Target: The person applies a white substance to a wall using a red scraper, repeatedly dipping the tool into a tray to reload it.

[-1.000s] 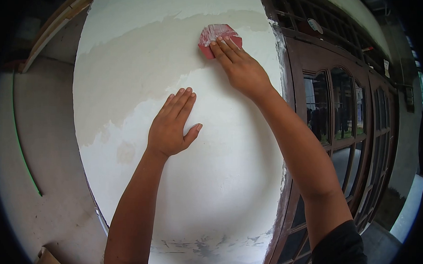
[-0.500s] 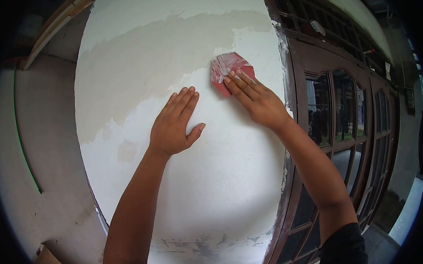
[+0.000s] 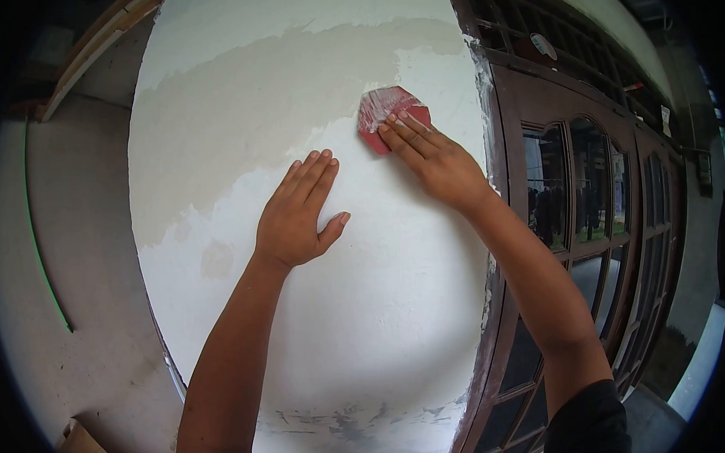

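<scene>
A flat red putty spreader (image 3: 385, 107) with angled corners, streaked with white paste, lies against the upper wall. The extended fingers of my right hand (image 3: 443, 161) press on its lower right part, and my thumb is hidden behind it. Lower and to the left, my left hand (image 3: 299, 212) rests flat on the white coat with its thumb spread, holding nothing. Both hands are on the wall panel (image 3: 376, 299), whose white coat meets a greyish-beige area (image 3: 246, 119) along a ragged edge.
At the right stands a dark brown door (image 3: 568, 170) with glass panes, its frame close to the wall's edge. A wooden board (image 3: 97, 49) slants at upper left. Below it a thin green line (image 3: 38, 255) runs down a grey wall. Dark smudges (image 3: 356, 422) mark the panel's bottom.
My right hand and the red putty spreader have shifted slightly up and to the left along the wall. My left hand has stayed almost still.
</scene>
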{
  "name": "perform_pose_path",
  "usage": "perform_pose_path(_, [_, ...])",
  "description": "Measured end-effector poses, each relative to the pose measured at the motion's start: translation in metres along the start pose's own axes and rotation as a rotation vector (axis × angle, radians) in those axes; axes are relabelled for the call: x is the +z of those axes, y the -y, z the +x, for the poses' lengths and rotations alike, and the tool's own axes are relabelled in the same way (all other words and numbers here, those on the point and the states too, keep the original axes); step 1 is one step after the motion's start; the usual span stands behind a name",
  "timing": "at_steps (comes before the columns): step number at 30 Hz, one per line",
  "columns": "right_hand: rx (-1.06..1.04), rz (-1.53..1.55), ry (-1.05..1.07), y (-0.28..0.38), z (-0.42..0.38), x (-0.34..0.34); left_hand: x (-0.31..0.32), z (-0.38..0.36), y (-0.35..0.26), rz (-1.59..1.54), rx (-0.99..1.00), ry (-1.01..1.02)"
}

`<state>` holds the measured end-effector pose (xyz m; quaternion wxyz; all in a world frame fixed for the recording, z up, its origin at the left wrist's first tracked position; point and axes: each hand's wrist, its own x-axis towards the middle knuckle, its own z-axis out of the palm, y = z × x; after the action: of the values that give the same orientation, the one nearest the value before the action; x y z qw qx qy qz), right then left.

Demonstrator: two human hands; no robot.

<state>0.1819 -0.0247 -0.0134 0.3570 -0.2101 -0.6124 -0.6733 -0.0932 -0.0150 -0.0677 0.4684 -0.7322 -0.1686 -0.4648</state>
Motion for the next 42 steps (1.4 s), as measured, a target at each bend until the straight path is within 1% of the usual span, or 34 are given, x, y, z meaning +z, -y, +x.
perform_pose_path(2, [-0.013,-0.014,-0.012,0.0,0.003,-0.003,0.0,-0.001,0.001,0.003,-0.005,-0.005])
perform_pose_path(4, [-0.02,-0.031,-0.093,-0.008,0.014,0.0,0.002,-0.001,0.001,0.011,0.001,-0.001])
perform_pose_path(7, [-0.015,0.016,-0.087,-0.015,0.032,0.007,0.001,-0.001,0.002,0.006,0.002,0.004])
perform_pose_path(10, [0.029,0.043,-0.046,-0.007,0.023,0.012,0.001,-0.001,0.002,0.004,0.005,-0.002])
perform_pose_path(13, [0.003,0.046,-0.038,-0.003,0.006,0.004,0.002,-0.001,0.001,0.004,0.0,-0.011])
perform_pose_path(16, [-0.008,0.066,-0.087,-0.004,0.004,-0.002,0.001,-0.002,0.001,-0.004,-0.008,0.002])
perform_pose_path(22, [0.035,0.016,-0.169,-0.023,0.058,0.011,0.001,-0.001,0.001,-0.004,-0.009,0.017])
perform_pose_path(25, [0.068,0.094,-0.115,-0.019,0.066,0.02,0.001,-0.002,0.002,0.004,-0.006,0.023])
perform_pose_path(29, [0.083,0.096,-0.06,-0.001,0.036,0.016,-0.001,0.0,0.0,0.051,0.016,-0.015])
perform_pose_path(31, [0.059,0.121,0.005,0.009,0.012,0.008,0.001,0.001,0.0,0.044,0.017,-0.019])
perform_pose_path(33, [0.043,0.133,0.01,0.008,0.002,0.0,0.001,0.0,0.0,0.041,0.014,-0.026])
perform_pose_path(36, [0.035,0.118,-0.062,-0.002,0.002,0.001,0.0,0.0,0.0,0.042,0.012,-0.027])
perform_pose_path(38, [0.07,0.08,-0.144,-0.02,0.019,0.006,0.001,0.0,0.0,0.056,0.016,-0.025])
perform_pose_path(39, [0.07,0.078,-0.147,-0.026,0.027,0.009,0.001,0.0,0.0,0.058,0.019,-0.026])
perform_pose_path(41, [0.158,0.091,-0.174,-0.033,0.04,0.013,0.002,-0.002,0.002,0.007,0.008,-0.001])
perform_pose_path(42, [0.222,0.118,-0.137,-0.033,0.042,0.018,0.002,-0.001,0.002,0.01,0.009,-0.001])
